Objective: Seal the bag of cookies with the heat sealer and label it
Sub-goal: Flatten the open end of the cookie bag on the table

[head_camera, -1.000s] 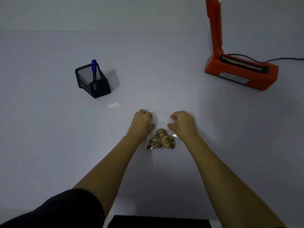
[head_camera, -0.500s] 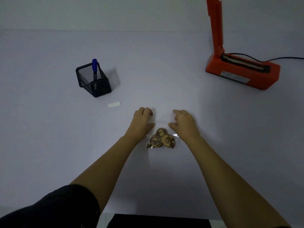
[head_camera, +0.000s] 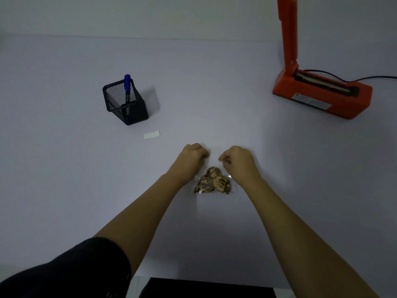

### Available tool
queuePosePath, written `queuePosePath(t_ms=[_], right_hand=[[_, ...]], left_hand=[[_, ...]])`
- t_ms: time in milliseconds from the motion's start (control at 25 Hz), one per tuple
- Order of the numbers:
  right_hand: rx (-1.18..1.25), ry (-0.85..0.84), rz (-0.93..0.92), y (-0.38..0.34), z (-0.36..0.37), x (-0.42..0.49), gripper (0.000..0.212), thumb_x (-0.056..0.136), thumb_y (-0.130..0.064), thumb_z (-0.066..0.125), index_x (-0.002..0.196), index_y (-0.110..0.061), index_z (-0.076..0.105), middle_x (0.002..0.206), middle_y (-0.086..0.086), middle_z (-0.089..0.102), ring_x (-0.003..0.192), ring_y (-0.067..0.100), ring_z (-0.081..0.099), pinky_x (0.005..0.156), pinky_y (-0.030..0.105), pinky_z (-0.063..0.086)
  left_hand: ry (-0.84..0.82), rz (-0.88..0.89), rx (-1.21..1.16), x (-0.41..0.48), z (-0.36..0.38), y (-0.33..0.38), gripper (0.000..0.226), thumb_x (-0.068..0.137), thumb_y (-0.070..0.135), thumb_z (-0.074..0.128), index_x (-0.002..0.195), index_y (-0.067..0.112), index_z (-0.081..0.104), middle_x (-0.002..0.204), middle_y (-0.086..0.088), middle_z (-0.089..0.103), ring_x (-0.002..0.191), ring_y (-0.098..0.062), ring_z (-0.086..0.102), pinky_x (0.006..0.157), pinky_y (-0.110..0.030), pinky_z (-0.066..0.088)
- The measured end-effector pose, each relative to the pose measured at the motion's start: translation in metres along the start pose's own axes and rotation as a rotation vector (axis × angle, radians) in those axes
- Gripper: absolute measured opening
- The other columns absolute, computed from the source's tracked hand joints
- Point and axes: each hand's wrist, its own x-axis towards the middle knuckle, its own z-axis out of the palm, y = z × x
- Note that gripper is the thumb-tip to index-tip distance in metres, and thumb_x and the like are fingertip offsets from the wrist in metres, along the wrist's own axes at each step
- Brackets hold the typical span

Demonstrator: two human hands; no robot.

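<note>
Cookie bag [head_camera: 212, 183] lies flat; orange sealer [head_camera: 322, 98], arm raised; white label [head_camera: 151, 135] flat

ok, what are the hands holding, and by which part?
The clear bag of cookies: the left hand and the right hand each pinch its open top edge, one at either side.

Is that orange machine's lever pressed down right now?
No, the orange heat sealer has its lever standing straight up, away from its base.
</note>
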Motion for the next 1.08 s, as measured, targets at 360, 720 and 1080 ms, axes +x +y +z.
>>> queuePosePath(t_ms=[360, 720, 1080], right_hand=[[-0.072, 0.004, -0.062, 0.007, -0.001, 0.001, 0.033, 0.082, -0.006, 0.061, 0.115, -0.004, 0.059, 0.116, 0.011, 0.056, 0.098, 0.026, 0.058, 0.082, 0.031, 0.045], [-0.137, -0.017, -0.180, 0.028, -0.006, -0.006, 0.037, 0.083, -0.017, 0.067, 0.117, -0.006, 0.062, 0.112, 0.014, 0.059, 0.102, 0.030, 0.054, 0.083, 0.027, 0.040], [-0.253, 0.015, -0.209, 0.018, -0.009, -0.011, 0.036, 0.085, -0.015, 0.061, 0.120, -0.018, 0.057, 0.118, 0.005, 0.056, 0.108, 0.026, 0.049, 0.083, 0.036, 0.035]], left_hand=[[0.002, 0.079, 0.166, -0.008, 0.002, -0.008, 0.028, 0.080, 0.002, 0.062, 0.106, -0.005, 0.062, 0.103, -0.023, 0.061, 0.087, -0.040, 0.057, 0.078, -0.042, 0.049], [-0.087, 0.117, 0.260, -0.015, 0.000, -0.022, 0.048, 0.085, 0.025, 0.065, 0.125, 0.002, 0.053, 0.122, -0.020, 0.056, 0.104, -0.037, 0.057, 0.082, -0.042, 0.053], [-0.102, 0.003, 0.170, -0.014, -0.005, -0.016, 0.043, 0.091, 0.032, 0.055, 0.131, 0.018, 0.047, 0.134, -0.007, 0.044, 0.120, -0.026, 0.042, 0.093, -0.040, 0.035]])
